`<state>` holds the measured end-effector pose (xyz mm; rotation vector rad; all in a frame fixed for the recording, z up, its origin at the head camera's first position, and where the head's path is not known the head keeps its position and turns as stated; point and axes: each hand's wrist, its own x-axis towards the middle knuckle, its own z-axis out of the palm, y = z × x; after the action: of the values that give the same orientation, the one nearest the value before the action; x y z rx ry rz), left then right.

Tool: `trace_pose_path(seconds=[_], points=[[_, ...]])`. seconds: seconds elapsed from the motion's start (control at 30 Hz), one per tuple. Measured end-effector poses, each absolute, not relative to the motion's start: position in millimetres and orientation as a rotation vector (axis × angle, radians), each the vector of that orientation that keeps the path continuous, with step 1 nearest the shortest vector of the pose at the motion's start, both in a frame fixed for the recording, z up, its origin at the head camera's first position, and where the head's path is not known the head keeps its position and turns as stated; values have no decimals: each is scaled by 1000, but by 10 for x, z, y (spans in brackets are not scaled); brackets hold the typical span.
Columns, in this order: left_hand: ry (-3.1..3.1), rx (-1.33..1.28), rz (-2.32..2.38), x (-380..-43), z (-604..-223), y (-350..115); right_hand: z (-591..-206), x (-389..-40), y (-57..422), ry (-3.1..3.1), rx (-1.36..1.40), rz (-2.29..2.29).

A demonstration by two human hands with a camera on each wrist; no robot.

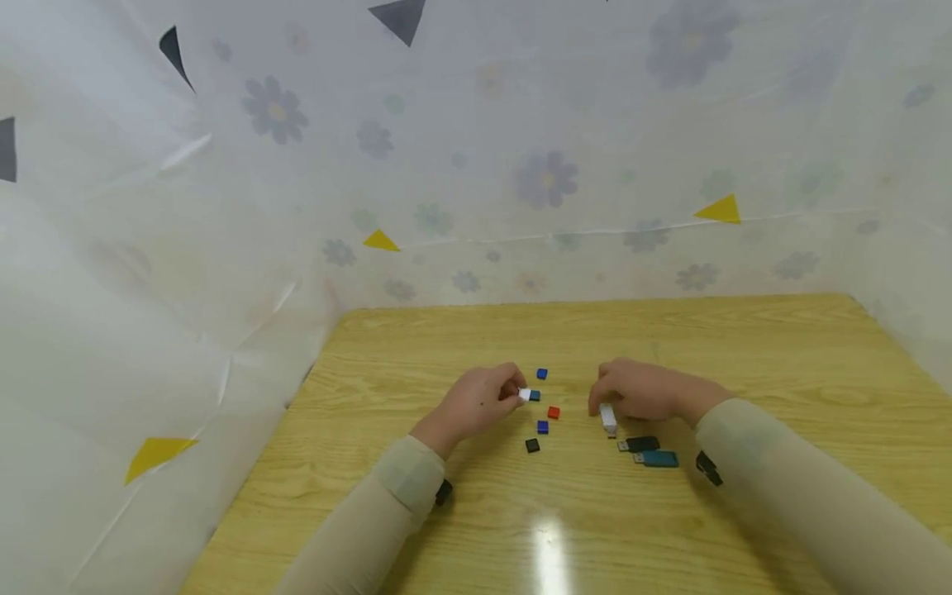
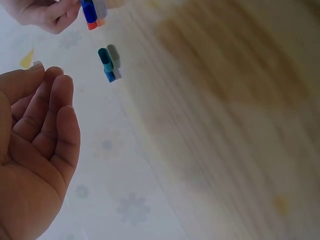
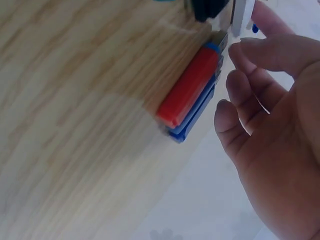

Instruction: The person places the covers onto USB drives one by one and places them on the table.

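In the head view my left hand [image 1: 479,405] pinches a small white cap [image 1: 524,395] at its fingertips, close beside a teal cap [image 1: 535,396]. My right hand [image 1: 643,390] holds a white USB flash drive [image 1: 608,419], its metal plug pointing toward me. Between the hands lie a blue cap [image 1: 542,373], a red cap [image 1: 554,412], another blue cap [image 1: 543,427] and a black cap [image 1: 532,445]. Below the right hand rest a black flash drive [image 1: 641,444] and a teal flash drive [image 1: 658,459]. The right wrist view shows a red drive [image 3: 190,87] and a blue drive [image 3: 194,112] near the fingers.
Everything lies on a wood-grain table [image 1: 446,330]. Pale flowered sheeting [image 1: 476,165] hangs behind it and along both sides. Dark wrist-camera pieces [image 1: 709,468] show at both wrists. A bright reflection marks the table's near part.
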<state>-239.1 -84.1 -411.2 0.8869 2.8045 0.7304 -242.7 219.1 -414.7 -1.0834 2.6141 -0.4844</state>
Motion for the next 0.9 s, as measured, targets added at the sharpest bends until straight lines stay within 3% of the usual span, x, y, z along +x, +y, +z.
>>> trace_pose_path(seconds=[0.9], points=[[2800, 866, 743, -2479, -4155, -821, -4201, -2353, 2355, 2646, -869, -707]])
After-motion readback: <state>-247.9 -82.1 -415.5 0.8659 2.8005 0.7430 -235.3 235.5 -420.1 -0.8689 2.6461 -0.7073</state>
